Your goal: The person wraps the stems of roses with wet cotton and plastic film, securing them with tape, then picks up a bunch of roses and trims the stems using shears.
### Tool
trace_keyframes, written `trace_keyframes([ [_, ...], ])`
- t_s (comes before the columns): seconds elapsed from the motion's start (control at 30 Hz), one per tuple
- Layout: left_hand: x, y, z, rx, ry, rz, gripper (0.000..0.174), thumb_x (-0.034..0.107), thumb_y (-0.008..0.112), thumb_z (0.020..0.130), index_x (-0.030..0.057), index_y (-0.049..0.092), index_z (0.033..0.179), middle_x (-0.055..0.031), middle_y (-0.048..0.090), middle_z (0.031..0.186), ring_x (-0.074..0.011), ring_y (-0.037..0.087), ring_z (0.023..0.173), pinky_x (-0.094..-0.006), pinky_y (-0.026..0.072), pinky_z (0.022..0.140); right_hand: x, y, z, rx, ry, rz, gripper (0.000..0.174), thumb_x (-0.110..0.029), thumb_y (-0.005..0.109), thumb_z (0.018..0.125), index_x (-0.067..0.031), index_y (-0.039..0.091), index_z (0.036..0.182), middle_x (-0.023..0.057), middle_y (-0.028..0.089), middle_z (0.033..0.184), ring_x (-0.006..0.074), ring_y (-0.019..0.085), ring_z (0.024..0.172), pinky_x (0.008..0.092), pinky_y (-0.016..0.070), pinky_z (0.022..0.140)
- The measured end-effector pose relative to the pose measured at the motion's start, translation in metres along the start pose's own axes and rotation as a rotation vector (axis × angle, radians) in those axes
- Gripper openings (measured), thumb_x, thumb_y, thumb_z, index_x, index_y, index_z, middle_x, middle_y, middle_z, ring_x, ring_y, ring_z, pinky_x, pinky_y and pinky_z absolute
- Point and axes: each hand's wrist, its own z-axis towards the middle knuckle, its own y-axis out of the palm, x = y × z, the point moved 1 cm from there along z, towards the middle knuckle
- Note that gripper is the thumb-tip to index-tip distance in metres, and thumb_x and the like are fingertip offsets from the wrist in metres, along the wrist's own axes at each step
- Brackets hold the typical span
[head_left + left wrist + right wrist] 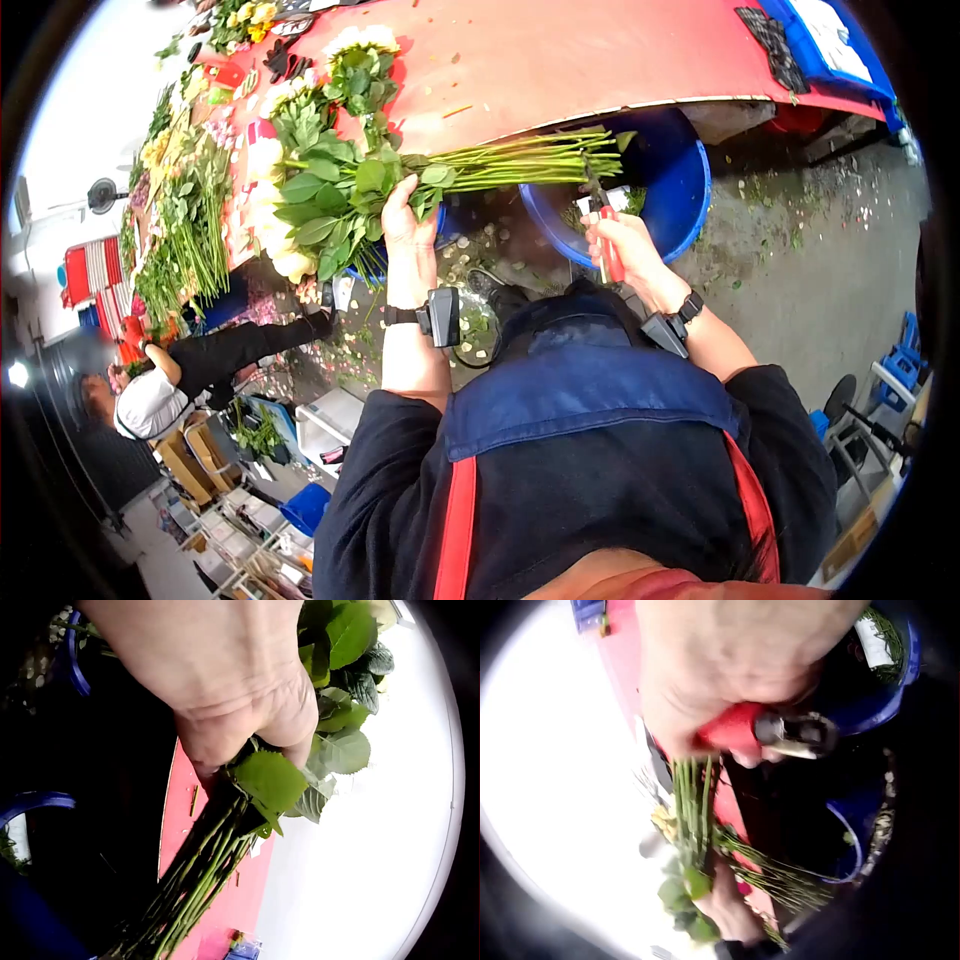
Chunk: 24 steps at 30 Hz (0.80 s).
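My left hand (408, 228) grips a bunch of pale roses just below the leaves (325, 190); its stems (530, 162) point right over a blue bucket (690, 190). In the left wrist view the fingers of my left hand (225, 690) curl round the stems (206, 881), partly behind a leaf. Red-handled pruning shears (612, 262) are gripped in my right hand (628, 248), their dark blades at the stems near the cut ends. The right wrist view shows my right hand (727, 667) curled round the red handle (735, 729); whether the blades touch a stem cannot be told.
A red-covered table (560, 50) runs along the far side, with more flowers (190, 220) at its left. Another blue bucket stands under the bunch. A person (160, 385) in a white top is at the left. Petals and leaves litter the floor (790, 240).
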Motion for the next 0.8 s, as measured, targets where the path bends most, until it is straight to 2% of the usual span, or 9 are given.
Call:
trace_keyframes([
  [0.07,0.0,-0.001,0.0,0.084,-0.007,0.028,0.037,-0.003,0.056,0.081,0.0035,0.057,0.117,-0.0118,0.064,0.107,-0.0289,0.062,0.1,-0.0496,0.0482,0.094,0.01,-0.001,0.0,0.028,-0.03,-0.064,0.02,-0.011,0.061,0.082,0.0013,0.059,0.098,0.0036,0.059,0.072,0.0119,0.056,0.056,0.0248,0.0454,0.048],
  [0.13,0.001,0.006,-0.006,0.124,0.014,0.009,0.032,-0.004,0.057,0.081,0.0032,0.058,0.112,-0.0116,0.064,0.104,-0.0283,0.064,0.096,-0.0452,0.0546,0.086,0.009,-0.007,-0.005,-0.005,-0.003,-0.099,0.029,-0.011,0.058,0.084,0.0043,0.057,0.108,0.0054,0.06,0.078,0.0133,0.058,0.065,0.0266,0.0489,0.06],
  [0.33,0.002,-0.001,-0.006,0.171,0.021,0.013,0.036,0.002,0.057,0.084,0.0006,0.054,0.119,-0.0161,0.062,0.113,-0.0307,0.06,0.104,-0.0484,0.0478,0.094,0.009,-0.031,-0.019,-0.151,0.124,-0.065,0.041,-0.026,0.063,0.088,0.0022,0.055,0.116,0.008,0.064,0.104,0.018,0.062,0.1,0.0306,0.0486,0.086],
  [0.37,-0.001,-0.004,-0.005,0.158,0.013,-0.002,0.036,0.002,0.056,0.084,0.0002,0.054,0.119,-0.0167,0.062,0.113,-0.031,0.06,0.104,-0.0485,0.048,0.094,-0.004,-0.015,-0.023,-0.114,0.095,-0.022,0.033,-0.029,0.068,0.084,-0.0032,0.058,0.102,0.0054,0.063,0.095,0.0128,0.061,0.09,0.0252,0.0467,0.078],
  [0.47,-0.004,-0.001,-0.013,0.136,-0.021,-0.008,0.036,0.0,0.056,0.083,-0.0001,0.053,0.119,-0.0172,0.062,0.114,-0.0315,0.059,0.106,-0.0486,0.049,0.093,-0.016,-0.008,-0.002,-0.124,0.088,0.021,0.033,-0.029,0.068,0.084,-0.0034,0.059,0.102,0.0056,0.063,0.096,0.0131,0.061,0.092,0.0256,0.0469,0.079],
  [0.53,-0.006,0.015,-0.024,0.063,-0.044,-0.007,0.037,0.001,0.057,0.082,0.0003,0.054,0.119,-0.0161,0.062,0.114,-0.0309,0.059,0.106,-0.048,0.0486,0.093,-0.017,-0.007,0.002,-0.082,0.016,0.004,0.034,-0.024,0.069,0.081,-0.0009,0.059,0.104,0.0055,0.063,0.087,0.0131,0.062,0.081,0.0267,0.049,0.07],
  [0.63,-0.009,0.01,-0.021,0.187,0.02,0.098,0.038,0.002,0.059,0.082,0.0014,0.054,0.119,-0.0149,0.062,0.114,-0.0303,0.059,0.106,-0.0462,0.0481,0.093,-0.007,-0.012,0.006,-0.036,-0.042,-0.066,0.036,-0.016,0.068,0.077,0.0034,0.058,0.106,0.0044,0.062,0.074,0.0128,0.06,0.061,0.0267,0.0478,0.054],
  [0.77,-0.011,-0.001,-0.021,0.143,-0.035,0.052,0.037,0.004,0.059,0.085,0.0035,0.053,0.121,-0.0132,0.061,0.116,-0.0258,0.058,0.107,-0.0405,0.0476,0.094,-0.006,-0.017,-0.001,-0.009,-0.023,-0.163,0.028,-0.013,0.066,0.078,0.0045,0.061,0.099,0.003,0.059,0.071,0.0096,0.056,0.054,0.0254,0.0456,0.05],
  [0.8,-0.012,0.003,-0.032,0.121,0.07,0.284,0.035,0.005,0.059,0.086,0.0036,0.054,0.12,-0.0129,0.061,0.116,-0.0246,0.057,0.107,-0.0389,0.0473,0.094,-0.004,-0.019,-0.003,-0.003,-0.027,-0.198,0.029,-0.013,0.066,0.079,0.0049,0.06,0.101,0.0027,0.059,0.07,0.0094,0.055,0.053,0.0252,0.0452,0.05],
])
